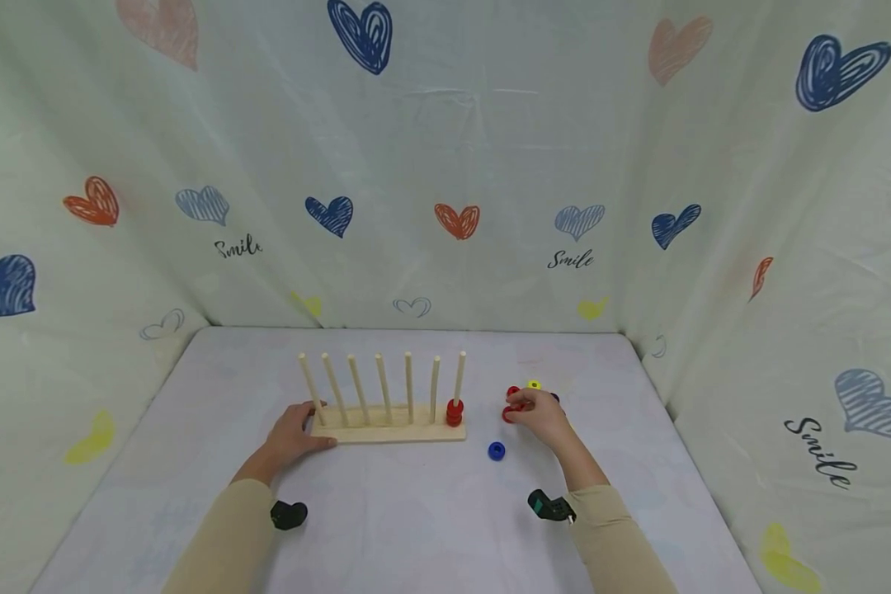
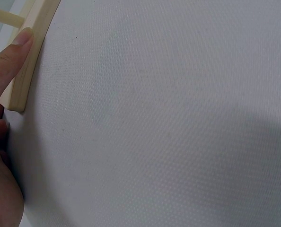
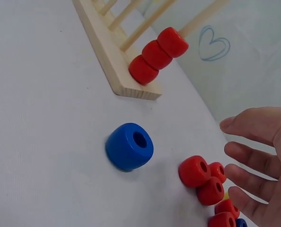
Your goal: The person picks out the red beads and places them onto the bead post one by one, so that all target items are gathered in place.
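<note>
My left hand (image 1: 291,432) grips the left end of a wooden peg rack (image 1: 397,435). In the left wrist view its thumb (image 2: 18,49) lies along the edge of the base. Three red beads (image 3: 155,54) are stacked on the rack's rightmost peg; the other upright pegs are bare. To the right of the rack, my right hand (image 1: 544,417) hovers over a cluster of loose red beads (image 3: 195,171), its fingers (image 3: 254,158) apart and slightly bent with nothing between them. A single blue bead (image 1: 497,450) sits nearer to me, between the rack and that hand.
A yellow bead (image 1: 535,384) lies at the back of the cluster, and a dark blue bead (image 1: 554,398) shows partly behind the right hand. The white table (image 1: 416,520) ends at a hanging cloth (image 1: 416,124) printed with hearts, which also runs along both sides.
</note>
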`<action>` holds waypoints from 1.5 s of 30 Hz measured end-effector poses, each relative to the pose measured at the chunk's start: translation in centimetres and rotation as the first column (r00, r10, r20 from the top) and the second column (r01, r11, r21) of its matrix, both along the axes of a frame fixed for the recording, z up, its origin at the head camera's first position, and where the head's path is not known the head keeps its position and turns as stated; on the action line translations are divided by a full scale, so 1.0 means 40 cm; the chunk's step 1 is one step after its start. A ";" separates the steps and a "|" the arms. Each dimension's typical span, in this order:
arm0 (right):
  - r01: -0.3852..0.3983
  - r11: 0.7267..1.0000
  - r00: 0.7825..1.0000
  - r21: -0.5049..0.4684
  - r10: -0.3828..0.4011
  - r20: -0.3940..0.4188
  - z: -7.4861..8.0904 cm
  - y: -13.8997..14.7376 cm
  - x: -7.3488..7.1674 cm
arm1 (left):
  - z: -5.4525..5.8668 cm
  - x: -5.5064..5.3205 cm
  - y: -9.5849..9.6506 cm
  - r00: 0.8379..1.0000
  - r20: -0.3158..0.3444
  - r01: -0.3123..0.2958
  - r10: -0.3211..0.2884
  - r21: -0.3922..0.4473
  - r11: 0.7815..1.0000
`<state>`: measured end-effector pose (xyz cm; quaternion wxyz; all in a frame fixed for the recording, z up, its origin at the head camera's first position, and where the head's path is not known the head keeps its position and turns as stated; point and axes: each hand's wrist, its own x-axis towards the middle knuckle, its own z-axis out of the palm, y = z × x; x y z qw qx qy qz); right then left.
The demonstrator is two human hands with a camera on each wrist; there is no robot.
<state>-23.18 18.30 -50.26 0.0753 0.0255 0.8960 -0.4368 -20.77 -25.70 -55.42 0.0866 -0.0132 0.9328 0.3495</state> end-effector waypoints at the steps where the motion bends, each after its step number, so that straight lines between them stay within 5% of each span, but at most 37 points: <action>1: -0.002 1.000 1.000 0.001 0.002 -0.005 -0.003 0.001 -0.001 | 0.000 -0.001 0.000 1.000 -0.001 0.001 -0.001 -0.002 1.000; 31: 0.029 0.999 1.000 0.016 -0.029 0.010 -0.072 0.012 -0.013 | 0.011 -0.003 -0.001 1.000 -0.010 0.022 -0.022 0.010 1.000; 45: 0.045 0.998 0.998 0.045 -0.043 -0.044 -0.092 0.005 -0.011 | 0.002 -0.004 -0.003 0.999 -0.038 0.029 -0.028 0.013 1.000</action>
